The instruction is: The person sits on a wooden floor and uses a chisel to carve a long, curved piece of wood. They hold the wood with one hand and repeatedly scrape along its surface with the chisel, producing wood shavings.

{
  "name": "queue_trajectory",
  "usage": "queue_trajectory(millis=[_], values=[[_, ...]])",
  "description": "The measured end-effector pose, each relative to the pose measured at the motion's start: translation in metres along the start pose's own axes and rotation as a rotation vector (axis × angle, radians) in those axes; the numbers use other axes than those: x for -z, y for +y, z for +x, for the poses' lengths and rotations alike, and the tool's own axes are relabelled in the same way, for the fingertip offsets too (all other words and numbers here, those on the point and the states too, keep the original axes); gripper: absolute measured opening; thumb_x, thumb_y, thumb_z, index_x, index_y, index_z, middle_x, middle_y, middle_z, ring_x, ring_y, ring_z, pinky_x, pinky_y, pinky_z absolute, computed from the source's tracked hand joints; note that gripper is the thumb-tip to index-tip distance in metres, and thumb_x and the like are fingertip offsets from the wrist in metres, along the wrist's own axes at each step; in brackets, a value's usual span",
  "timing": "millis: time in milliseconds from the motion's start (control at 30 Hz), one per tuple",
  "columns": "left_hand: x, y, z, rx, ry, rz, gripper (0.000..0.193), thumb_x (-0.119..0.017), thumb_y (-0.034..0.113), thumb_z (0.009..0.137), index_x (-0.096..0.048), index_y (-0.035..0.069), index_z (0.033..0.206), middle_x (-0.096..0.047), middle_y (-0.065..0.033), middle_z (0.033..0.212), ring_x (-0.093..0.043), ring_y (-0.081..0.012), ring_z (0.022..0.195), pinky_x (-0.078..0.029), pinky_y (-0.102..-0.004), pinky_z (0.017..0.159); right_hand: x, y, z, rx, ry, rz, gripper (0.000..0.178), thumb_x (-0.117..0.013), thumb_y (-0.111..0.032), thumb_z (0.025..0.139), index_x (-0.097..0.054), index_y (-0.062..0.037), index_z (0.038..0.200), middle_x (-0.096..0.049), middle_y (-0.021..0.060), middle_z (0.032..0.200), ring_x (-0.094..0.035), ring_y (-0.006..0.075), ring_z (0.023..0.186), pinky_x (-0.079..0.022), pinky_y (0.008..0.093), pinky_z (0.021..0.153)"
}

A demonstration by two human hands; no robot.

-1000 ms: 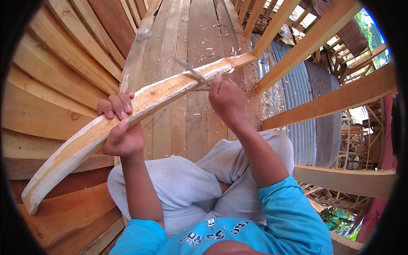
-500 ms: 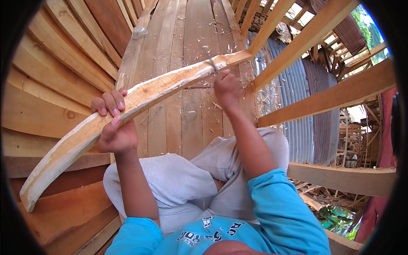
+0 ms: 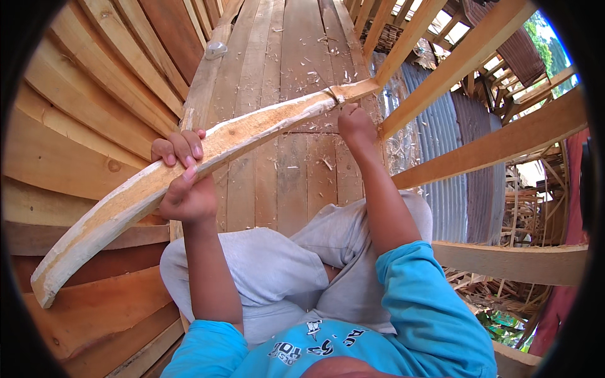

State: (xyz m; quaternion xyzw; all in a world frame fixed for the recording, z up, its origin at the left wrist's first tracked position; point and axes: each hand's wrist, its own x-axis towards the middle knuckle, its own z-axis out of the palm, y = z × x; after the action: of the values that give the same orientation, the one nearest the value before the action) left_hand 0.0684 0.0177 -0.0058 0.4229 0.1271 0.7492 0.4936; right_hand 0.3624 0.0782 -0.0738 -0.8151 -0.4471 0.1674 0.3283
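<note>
A long curved piece of wood (image 3: 242, 130), pale brown on its face with whitish edges, lies slantwise across in front of me. My left hand (image 3: 188, 165) is wrapped round its middle, thumb on the near side and fingers over the far edge. Close to the far right end, my right hand (image 3: 357, 124) is closed in a fist round a knife (image 3: 333, 94). Its thin, dark blade, blurred and seen nearly edge-on, crosses the wood there. The knife's handle is hidden inside the fist.
Wood shavings (image 3: 325, 163) lie scattered over the plank floor (image 3: 252, 189). Curved plank walls (image 3: 69, 151) rise at left, and upright timbers (image 3: 485, 140) stand at right with corrugated metal sheets (image 3: 435, 135) beyond. A small clear plastic object (image 3: 216, 50) sits at the far left.
My right hand has moved farther right along the wood with the knife, toward its far end. The wood and my left hand appear slightly farther right in the view.
</note>
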Motion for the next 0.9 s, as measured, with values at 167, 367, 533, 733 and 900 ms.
queue_trajectory(millis=[167, 367, 533, 733, 900], values=[[0.008, -0.004, -0.003, -0.042, -0.016, -0.041, 0.037, -0.063, 0.011, 0.063, -0.042, 0.014, 0.093, -0.046, -0.0028, 0.083, -0.049, -0.02, 0.092, -0.029, -0.0445, 0.111, -0.002, -0.046, -0.064, 0.173, -0.102, -0.054, 0.059, -0.032, -0.033, 0.1, -0.068, 0.0077, 0.078, -0.064, 0.035, 0.084, -0.062, 0.0543, 0.086, -0.047, 0.0591, 0.084], [-0.014, -0.038, -0.027, 0.011, 0.347, -0.075, 0.057, -0.056, 0.016, 0.065, -0.053, 0.006, 0.121, -0.055, -0.0129, 0.122, -0.049, -0.0282, 0.12, -0.03, -0.045, 0.115, -0.002, -0.052, -0.062, 0.226, -0.102, -0.044, 0.059, -0.032, -0.033, 0.1, -0.067, 0.007, 0.074, -0.064, 0.0334, 0.081, -0.062, 0.0539, 0.082, -0.048, 0.0594, 0.082], [-0.021, -0.053, -0.047, 0.81, 0.375, -0.208, 0.047, -0.052, 0.017, 0.07, -0.056, 0.005, 0.114, -0.057, -0.0117, 0.124, -0.052, -0.0261, 0.115, -0.04, -0.0437, 0.103, -0.002, -0.047, -0.055, 0.229, -0.154, -0.043, 0.059, -0.032, -0.035, 0.1, -0.068, 0.0061, 0.077, -0.066, 0.0319, 0.081, -0.064, 0.0512, 0.084, -0.049, 0.0581, 0.082], [-0.047, -0.028, -0.049, 1.221, -0.44, 0.035, 0.025, -0.056, 0.023, 0.077, -0.058, 0.005, 0.094, -0.059, -0.0037, 0.082, -0.059, -0.0179, 0.076, -0.044, -0.0292, 0.065, 0.002, -0.045, -0.048, 0.236, -0.239, -0.048, 0.06, -0.031, -0.036, 0.1, -0.069, 0.0083, 0.085, -0.066, 0.0327, 0.088, -0.065, 0.0508, 0.089, -0.05, 0.0563, 0.086], [-0.093, 0.037, -0.037, 0.538, -0.985, -0.036, 0.021, -0.058, 0.022, 0.077, -0.063, 0.002, 0.083, -0.063, -0.0098, 0.08, -0.06, -0.0216, 0.067, -0.044, -0.0317, 0.058, 0.004, -0.048, -0.043, 0.28, -0.321, -0.037, 0.061, -0.029, -0.035, 0.101, -0.068, 0.0106, 0.091, -0.064, 0.0362, 0.096, -0.062, 0.0518, 0.097, -0.046, 0.0549, 0.093]])
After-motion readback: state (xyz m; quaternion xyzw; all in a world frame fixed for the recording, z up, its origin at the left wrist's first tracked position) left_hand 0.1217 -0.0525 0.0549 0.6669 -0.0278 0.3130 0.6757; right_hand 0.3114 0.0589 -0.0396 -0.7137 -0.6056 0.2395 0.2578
